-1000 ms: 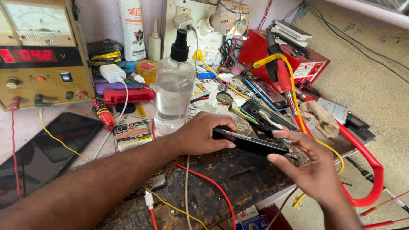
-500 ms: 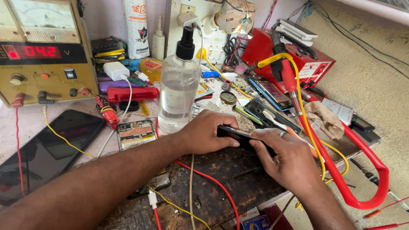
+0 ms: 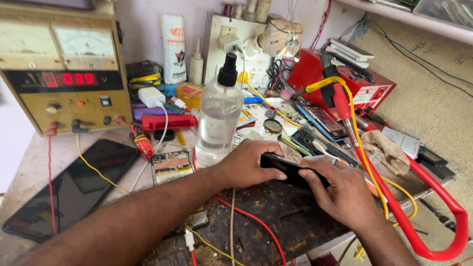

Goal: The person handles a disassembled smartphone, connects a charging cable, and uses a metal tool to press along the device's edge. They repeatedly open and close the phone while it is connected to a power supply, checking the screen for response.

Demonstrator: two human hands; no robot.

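head view: the black phone (image 3: 288,169) sits low and just right of centre, held on edge over the scorched wooden board (image 3: 276,216) between both hands. the left hand (image 3: 246,165) grasps its left end at 9 o'clock, fingers curled over the top edge. the right hand (image 3: 342,189) grips the right end at 4 o'clock, thumb laid along the upper edge. at 11 o'clock from the phone a clear spray bottle (image 3: 219,116) stands upright, just beside the left hand. a bare circuit board (image 3: 171,166) lies at 9 o'clock, and further that way a dark tablet (image 3: 69,189) lies flat. a yellow power supply (image 3: 61,74) stands at 10 o'clock. a red cable (image 3: 419,207) loops at 3 o'clock.
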